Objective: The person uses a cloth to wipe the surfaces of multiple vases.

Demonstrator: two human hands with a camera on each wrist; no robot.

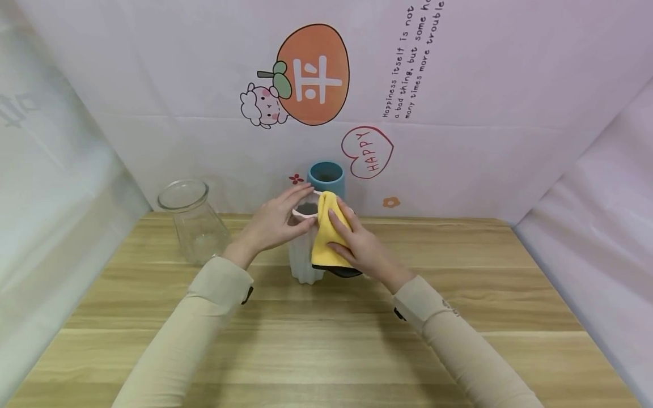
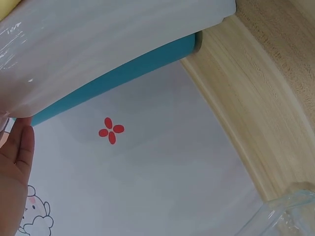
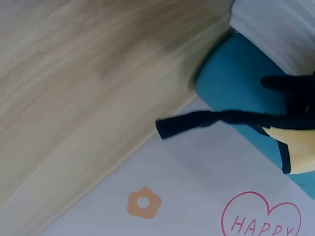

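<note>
A white ribbed vase (image 1: 302, 258) stands upright on the wooden table. My left hand (image 1: 270, 224) grips it at the rim, thumb in front and fingers behind. In my right hand (image 1: 363, 243) is a yellow cloth (image 1: 326, 241) with black edging, held over the right side of the rim and hanging down the vase's outside. The left wrist view has the left fingertips (image 2: 24, 142) against the white vase (image 2: 123, 42). In the right wrist view, the cloth (image 3: 301, 152) shows its dark edge, and the right hand is out of sight.
Close behind the white vase is a teal vase (image 1: 326, 177), partly hidden by it and the cloth. A clear glass vase (image 1: 201, 229) stands to the left, near the left forearm. A printed white sheet (image 1: 449, 164) rises along the table's back edge, with more sheeting on both sides.
</note>
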